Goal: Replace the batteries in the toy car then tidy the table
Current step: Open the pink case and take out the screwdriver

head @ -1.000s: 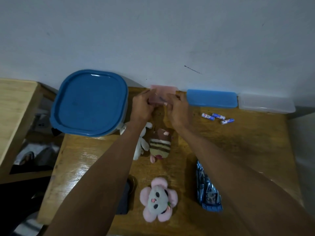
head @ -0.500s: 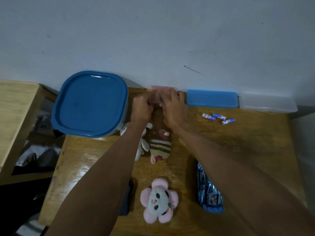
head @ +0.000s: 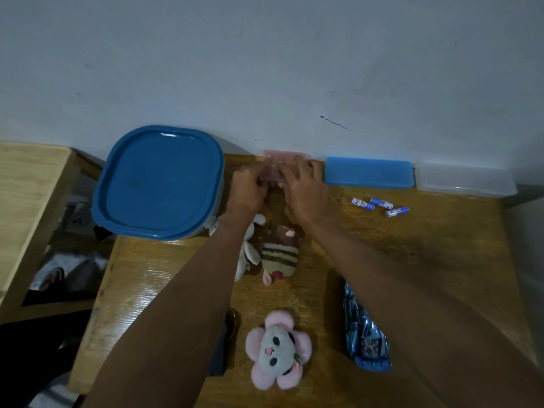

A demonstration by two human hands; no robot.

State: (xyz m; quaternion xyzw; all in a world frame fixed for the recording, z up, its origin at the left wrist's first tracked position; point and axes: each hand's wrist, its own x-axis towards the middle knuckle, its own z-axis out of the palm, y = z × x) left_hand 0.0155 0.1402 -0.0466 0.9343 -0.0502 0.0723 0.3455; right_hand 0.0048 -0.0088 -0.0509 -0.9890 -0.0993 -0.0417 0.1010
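We look down on a wooden table (head: 412, 260) set against a pale wall. At the left of the frame a large container with a blue lid (head: 159, 181) sits on the table's far left corner. Just right of it, near the upper centre, our left hand (head: 245, 189) and right hand (head: 303, 189) meet at a small pink translucent box (head: 275, 164) against the wall, fingers curled onto it from both sides; how firmly each holds it we cannot tell. Below the hands lie a white plush toy (head: 250, 251) and a striped brown plush toy (head: 281, 254), touching. Lower centre, a pink and grey plush toy (head: 278, 350) lies face up. Right of it, a shiny blue wrapper (head: 365, 334) lies partly under our right forearm. In the upper right, a blue case (head: 368, 172) and a clear case (head: 465, 179) stand along the wall, with three small blue batteries (head: 379, 206) loose just below them. We cannot make out the toy car.
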